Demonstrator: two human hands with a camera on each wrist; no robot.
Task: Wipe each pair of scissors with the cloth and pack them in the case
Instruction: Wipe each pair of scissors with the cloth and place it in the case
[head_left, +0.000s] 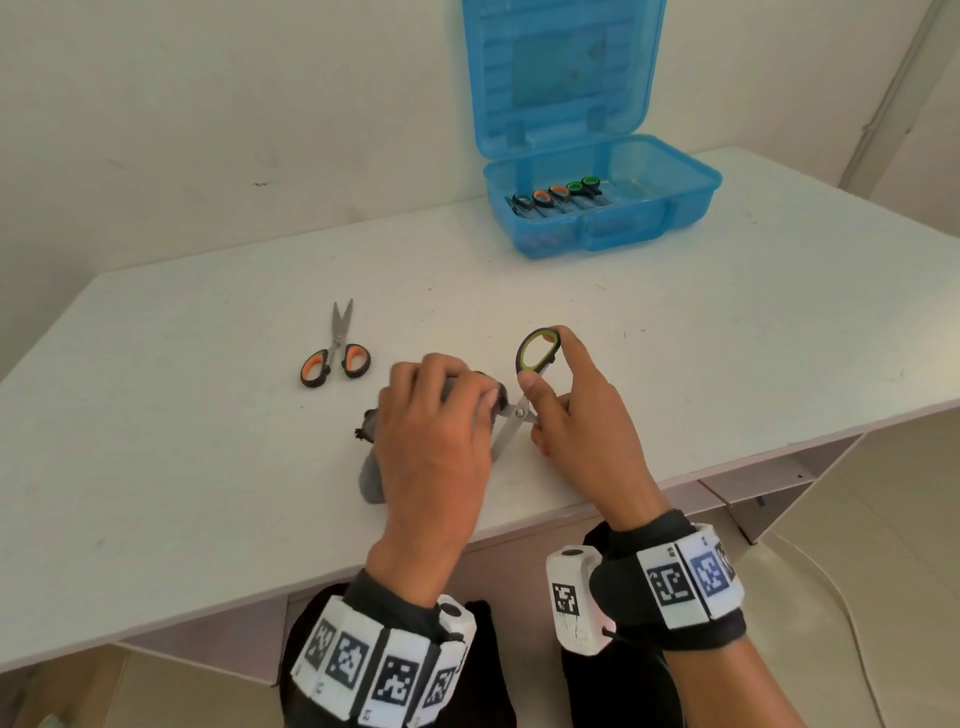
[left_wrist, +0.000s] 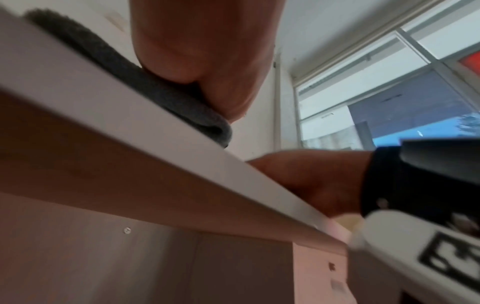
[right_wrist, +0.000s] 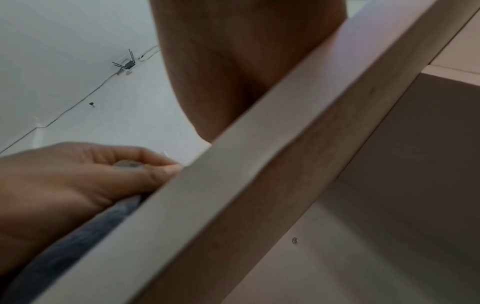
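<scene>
On white table (head_left: 208, 467), fuzzy grey cloth (head_left: 371, 480), steel-bladed scissors (head_left: 514, 415)

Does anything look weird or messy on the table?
Not really. The orange scissors lie alone, waiting their turn. The blue case stands open with scissors packed inside. The hands, left and right, are wiping the green scissors with the cloth. Nothing spilled or broken.

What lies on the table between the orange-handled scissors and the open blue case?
Nothing: in the head view, the table is bare between the orange scissors and the case.
</scene>
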